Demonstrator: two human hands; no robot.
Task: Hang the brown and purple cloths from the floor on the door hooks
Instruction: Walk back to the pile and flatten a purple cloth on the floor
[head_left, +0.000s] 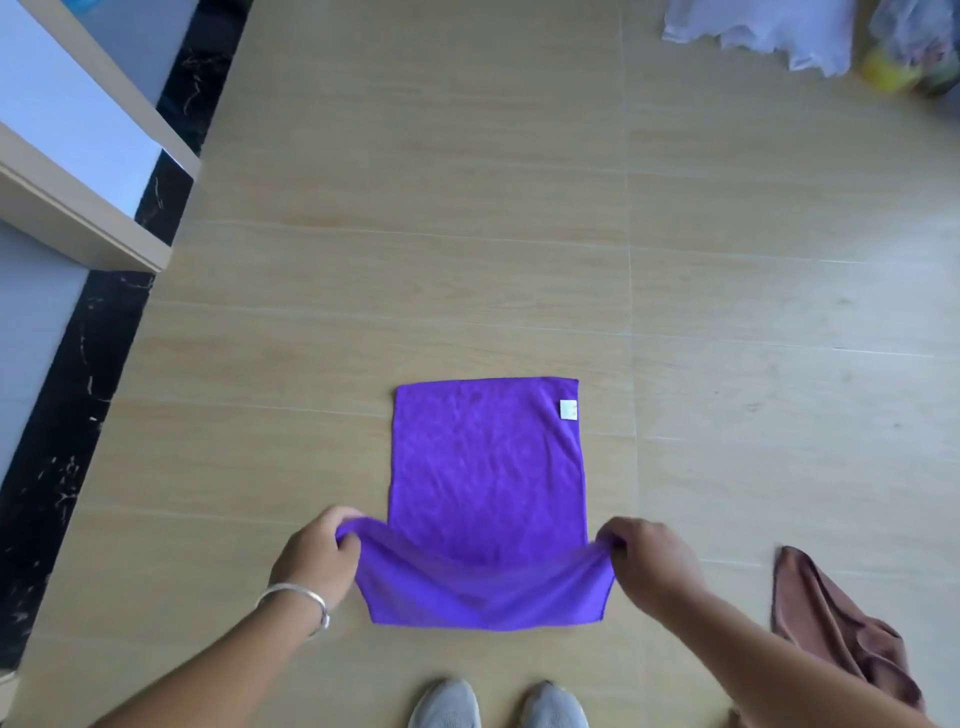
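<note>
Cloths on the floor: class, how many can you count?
2. The purple cloth lies in the middle, pinched by both hands; the brown cloth lies crumpled at lower right. None looks hidden.

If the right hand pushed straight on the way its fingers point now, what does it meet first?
The right hand points leftward along the purple cloth, so probably its lifted fold, then the left hand; depth is unclear.

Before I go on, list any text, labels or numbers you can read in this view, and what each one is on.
No text here can be read.
White tag at the far right corner of the purple cloth: any print on it is too small and blurred to read.
Brown cloth, grey shoes, bracelet, plastic bags: no lettering visible.
</note>
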